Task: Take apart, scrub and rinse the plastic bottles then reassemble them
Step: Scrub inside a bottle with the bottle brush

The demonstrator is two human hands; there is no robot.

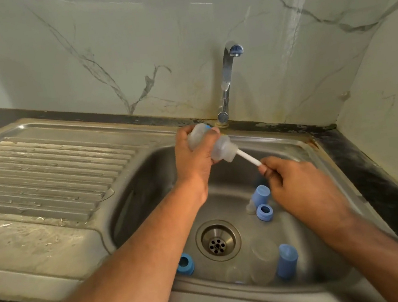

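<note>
My left hand [195,156] grips a clear plastic bottle [221,149] held on its side over the sink, its mouth pointing right. A white brush handle [248,158] sticks out of the bottle's mouth, and my right hand [295,178] pinches its end. On the sink floor lie loose parts: a blue cap [262,194], a blue ring [264,212], a second blue ring [185,264] partly behind my left forearm, another blue cap [287,261] and a clear bottle body [262,261].
The steel sink [300,142] has a drain [218,241] in the middle. A chrome tap [228,81] rises at the back; no water is seen running. A ribbed, wet draining board [43,171] lies to the left. A dark counter [372,171] and marble walls enclose the right.
</note>
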